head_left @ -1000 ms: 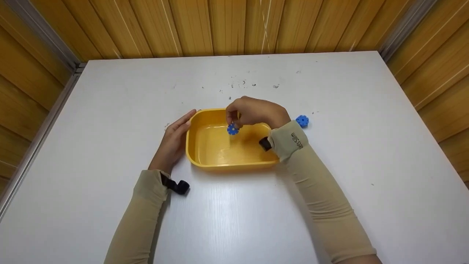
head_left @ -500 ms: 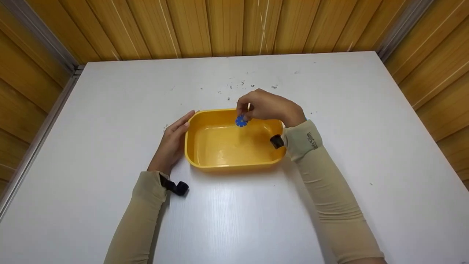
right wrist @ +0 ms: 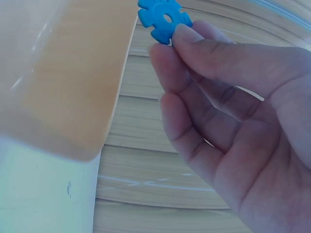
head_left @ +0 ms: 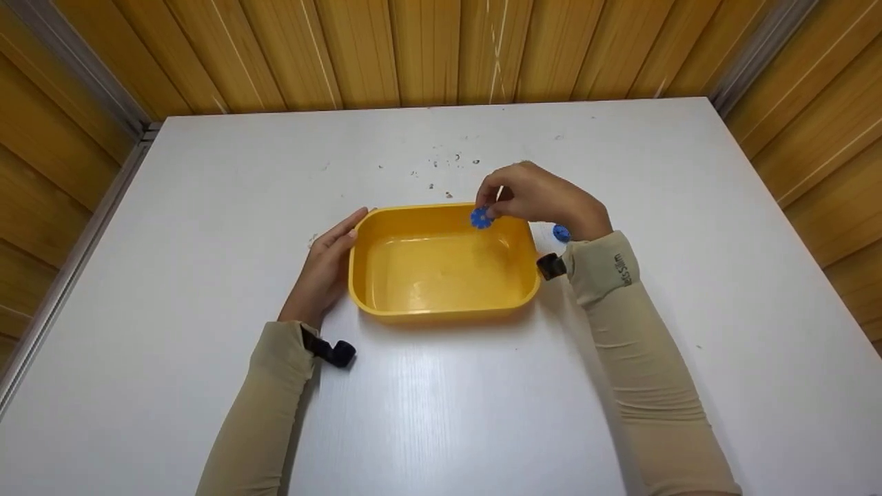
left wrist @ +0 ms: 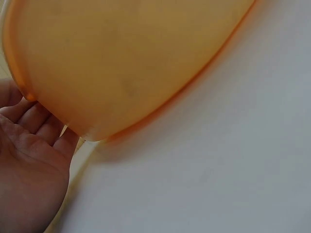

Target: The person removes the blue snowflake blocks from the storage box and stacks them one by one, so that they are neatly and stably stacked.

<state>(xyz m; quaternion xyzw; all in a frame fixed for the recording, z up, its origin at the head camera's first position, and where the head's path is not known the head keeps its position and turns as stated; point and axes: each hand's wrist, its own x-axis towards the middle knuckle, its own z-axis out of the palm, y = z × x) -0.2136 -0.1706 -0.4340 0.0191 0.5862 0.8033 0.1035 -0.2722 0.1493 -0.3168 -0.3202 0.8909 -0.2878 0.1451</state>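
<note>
A yellow plastic tub (head_left: pixel 441 317) stands on the white table. My left hand (head_left: pixel 324 265) rests against the tub's left side, its fingers extended along the outside wall; in the left wrist view the hand (left wrist: pixel 36 160) touches the tub's wall (left wrist: pixel 131 68). My right hand (head_left: pixel 537 196) pinches a small blue notched disc (head_left: pixel 481 218) between thumb and fingers, over the tub's far right corner. The right wrist view shows the disc (right wrist: pixel 163 18) with a hole in its middle. A second blue piece (head_left: pixel 561 233) lies on the table, partly hidden behind the right wrist.
The white table (head_left: pixel 241 179) has small dark marks beyond the tub. Wood-patterned panels (head_left: pixel 427 55) rise behind the table and along both sides. A small black camera (head_left: pixel 337 353) is strapped to the left wrist, another (head_left: pixel 550 266) to the right.
My right hand has moved right and away from me with the blue disc, from over the tub's middle to its far right corner. My left hand and the tub have stayed put.
</note>
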